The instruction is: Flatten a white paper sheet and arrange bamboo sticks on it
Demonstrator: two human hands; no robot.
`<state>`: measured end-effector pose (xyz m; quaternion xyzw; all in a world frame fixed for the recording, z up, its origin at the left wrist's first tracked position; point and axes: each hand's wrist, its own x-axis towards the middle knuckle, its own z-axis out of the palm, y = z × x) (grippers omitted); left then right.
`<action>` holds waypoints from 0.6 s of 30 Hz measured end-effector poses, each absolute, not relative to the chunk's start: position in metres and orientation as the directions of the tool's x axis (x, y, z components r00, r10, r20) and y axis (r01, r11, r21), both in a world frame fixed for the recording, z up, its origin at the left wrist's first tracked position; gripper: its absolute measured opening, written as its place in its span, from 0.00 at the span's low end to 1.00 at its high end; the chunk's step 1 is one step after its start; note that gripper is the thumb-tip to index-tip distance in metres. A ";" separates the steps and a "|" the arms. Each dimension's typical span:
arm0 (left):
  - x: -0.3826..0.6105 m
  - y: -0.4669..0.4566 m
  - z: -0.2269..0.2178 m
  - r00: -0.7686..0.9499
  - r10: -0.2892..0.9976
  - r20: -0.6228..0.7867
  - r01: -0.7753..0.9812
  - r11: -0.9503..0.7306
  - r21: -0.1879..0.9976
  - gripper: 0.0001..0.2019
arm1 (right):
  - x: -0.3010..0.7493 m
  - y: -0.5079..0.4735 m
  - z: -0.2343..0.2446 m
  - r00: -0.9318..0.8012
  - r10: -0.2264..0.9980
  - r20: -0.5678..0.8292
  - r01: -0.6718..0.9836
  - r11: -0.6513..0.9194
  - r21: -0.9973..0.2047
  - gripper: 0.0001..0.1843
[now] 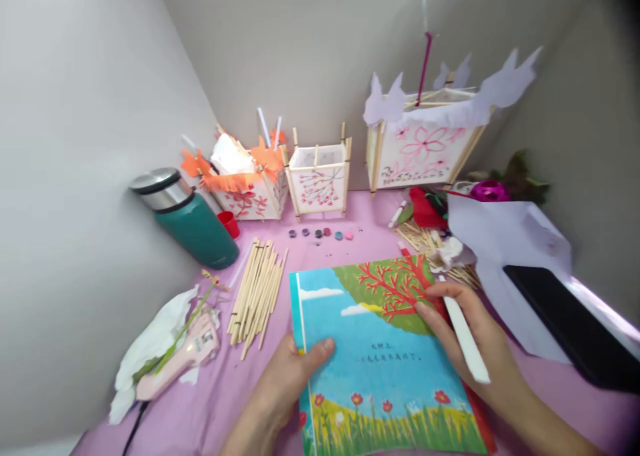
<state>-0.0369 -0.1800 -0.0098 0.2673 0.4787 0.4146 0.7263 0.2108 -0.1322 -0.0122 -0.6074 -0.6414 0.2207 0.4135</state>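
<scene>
A picture book (pixel 375 356) with a blue sky, red tree and flowers lies flat on the pink table (pixel 225 403) in front of me. My left hand (pixel 290 383) grips its left edge, thumb on top of the cover. My right hand (pixel 470 336) rests on the book's right edge with fingers on the cover, and a white stick-shaped tool (pixel 465 339) lies held between its fingers.
A bundle of wooden sticks (pixel 257 296) lies left of the book. A pink glue gun (pixel 185 356) on tissue, a green flask (pixel 190 219), three paper lanterns (pixel 320 179), paint pots (pixel 320 233), white paper (pixel 505 243) and a black slab (pixel 570 323) surround it.
</scene>
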 end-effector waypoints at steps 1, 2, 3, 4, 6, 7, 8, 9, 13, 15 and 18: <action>-0.038 -0.183 -0.011 0.176 0.861 -0.476 -0.356 0.507 0.785 0.27 | 0.209 -0.130 -0.013 0.034 0.965 0.261 0.636 0.181 -0.751 0.14; -0.039 -0.186 -0.012 0.157 0.863 -0.480 -0.367 0.502 0.783 0.27 | 0.207 -0.128 -0.014 -0.017 0.965 0.263 0.679 0.204 -0.705 0.14; -0.041 -0.189 -0.013 0.141 0.863 -0.484 -0.383 0.499 0.778 0.27 | 0.205 -0.125 -0.015 -0.066 0.959 0.276 0.720 0.238 -0.652 0.13; -0.043 -0.192 -0.013 0.131 0.863 -0.488 -0.402 0.496 0.770 0.27 | 0.202 -0.123 -0.016 -0.111 0.947 0.301 0.750 0.279 -0.600 0.13; -0.047 -0.197 -0.012 0.122 0.861 -0.494 -0.440 0.493 0.750 0.27 | 0.196 -0.119 -0.016 -0.186 0.913 0.363 0.770 0.365 -0.523 0.12; -0.050 -0.200 -0.011 0.111 0.861 -0.496 -0.458 0.487 0.743 0.28 | 0.192 -0.118 -0.015 -0.209 0.895 0.394 0.763 0.401 -0.506 0.12; -0.054 -0.203 -0.009 0.097 0.862 -0.498 -0.471 0.480 0.740 0.28 | 0.189 -0.118 -0.014 -0.224 0.880 0.419 0.749 0.430 -0.504 0.12; -0.058 -0.205 -0.007 0.084 0.864 -0.497 -0.477 0.473 0.741 0.28 | 0.187 -0.118 -0.012 -0.225 0.869 0.440 0.731 0.449 -0.514 0.13; -0.086 -0.225 0.004 0.012 0.867 -0.499 -0.465 0.446 0.764 0.29 | 0.180 -0.121 -0.007 -0.140 0.869 0.475 0.633 0.447 -0.632 0.13; -0.110 -0.247 0.010 -0.111 0.837 -0.536 -0.435 0.444 0.783 0.34 | 0.180 -0.121 -0.007 -0.104 0.886 0.452 0.598 0.419 -0.683 0.13; -0.154 -0.300 0.022 -0.427 0.701 -0.572 -0.309 0.481 0.820 0.41 | 0.181 -0.120 -0.010 -0.108 0.883 0.457 0.626 0.417 -0.659 0.14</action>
